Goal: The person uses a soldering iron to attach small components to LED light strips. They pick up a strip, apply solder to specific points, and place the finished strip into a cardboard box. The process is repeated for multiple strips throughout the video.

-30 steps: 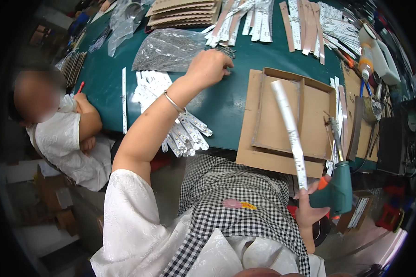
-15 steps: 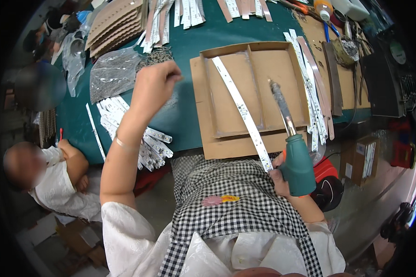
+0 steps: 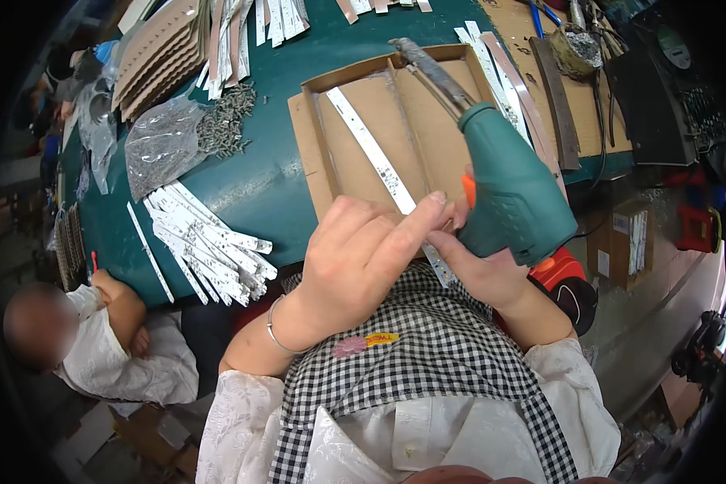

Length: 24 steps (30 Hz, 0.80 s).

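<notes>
My right hand (image 3: 486, 278) is closed around the grip of a green power screwdriver (image 3: 512, 189), whose metal bit points away over a flat cardboard tray (image 3: 351, 109). A long white strip (image 3: 371, 153) lies lengthwise in the tray, its near end running under my hands. My left hand (image 3: 363, 254) is raised close to my chest with thumb and fingers pinched together, the fingertips touching my right hand's fingers beside the tool's orange trigger. Anything held in that pinch is too small to see.
On the green table (image 3: 266, 194) lie a heap of dark screws (image 3: 226, 121) beside a clear plastic bag (image 3: 161, 145) and a fan of white strips (image 3: 206, 250). Stacked cardboard (image 3: 157, 56) sits at the far left. Another person (image 3: 113, 347) sits low left.
My left hand has come back from the screw heap to my right hand. The screwdriver has been lifted nearer to me and now fills more of the view.
</notes>
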Available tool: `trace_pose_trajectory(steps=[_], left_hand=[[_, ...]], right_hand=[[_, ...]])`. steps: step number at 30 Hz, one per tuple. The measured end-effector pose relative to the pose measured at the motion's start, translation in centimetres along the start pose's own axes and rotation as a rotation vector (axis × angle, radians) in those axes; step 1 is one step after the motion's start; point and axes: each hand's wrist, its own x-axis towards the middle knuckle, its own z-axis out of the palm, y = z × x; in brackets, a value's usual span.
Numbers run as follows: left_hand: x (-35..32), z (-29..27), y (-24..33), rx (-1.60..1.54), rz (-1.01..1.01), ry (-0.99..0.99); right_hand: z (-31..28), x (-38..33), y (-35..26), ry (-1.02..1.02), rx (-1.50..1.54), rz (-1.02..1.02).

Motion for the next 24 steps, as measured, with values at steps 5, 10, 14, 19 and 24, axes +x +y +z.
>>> trace_pose_trajectory(steps=[5, 10, 14, 19, 24], left_hand=[[-0.1, 0.2, -0.1, -0.033, -0.021, -0.023], [-0.1, 0.5, -0.4, -0.122, -0.064, 0.012], [-0.5, 0.6, -0.8, -0.183, -0.102, -0.012], [-0.9, 0.9, -1.3, -0.36, -0.198, 0.014], [-1.2, 0.5, -2.0, -0.33, -0.246, -0.003]], right_hand=[[0.8, 0.6, 1.1, 0.084, -0.022, -0.142], [0.3, 0.5, 1.7, -0.007, -0.241, -0.152], [0.2, 0.8, 1.2, -0.025, -0.153, -0.09], [0.6, 0.8, 1.1, -0.013, -0.018, -0.039], [0.4, 0.8, 1.8, -0.047, -0.069, -0.032]])
